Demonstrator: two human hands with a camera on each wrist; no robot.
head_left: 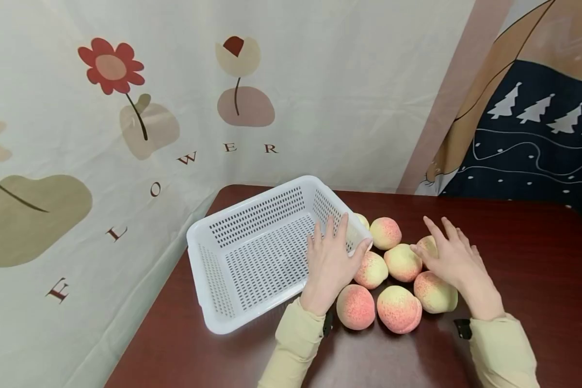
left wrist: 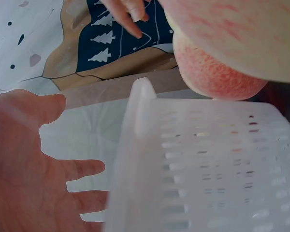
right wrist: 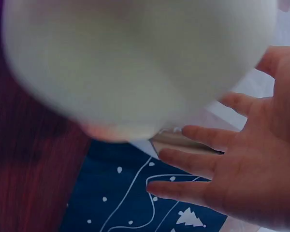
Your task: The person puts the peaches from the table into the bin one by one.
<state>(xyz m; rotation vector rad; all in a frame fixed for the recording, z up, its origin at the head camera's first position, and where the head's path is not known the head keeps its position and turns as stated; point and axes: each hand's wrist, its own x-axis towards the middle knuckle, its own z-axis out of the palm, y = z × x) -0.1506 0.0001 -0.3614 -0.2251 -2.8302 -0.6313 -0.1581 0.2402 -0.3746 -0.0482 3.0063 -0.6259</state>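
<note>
As seen in the head view, holds the left hand spread wide, with fingers straight and gripping nothing, over the right end of a white perforated basket at the centre of the frame. Places the right hand, likewise wide and gripping nothing, at the right side of a cluster of eight visible peaches, right of centre, partly covering one. Shows the basket's inside from the head only, with one peach partly hidden behind the right rim.

Adds, from the left wrist, the palm side of the left hand at the left of the frame, the outer face of a perforated wall at lower right, two peaches at upper right and fingers of the right hand at the top. Adds, from the right wrist, the right palm and parted fingers at the right, beside a large blurred peach. Cannot tell about contact for either hand.

Crosses the left and far edges of the worktop with the basket's rim in the head picture; cannot tell whether overhanging. Meets a printed cloth behind the far edge. Offers room for moving toward the frame's right, and at the bottom between the sleeves; leaves little between basket and peaches.
</note>
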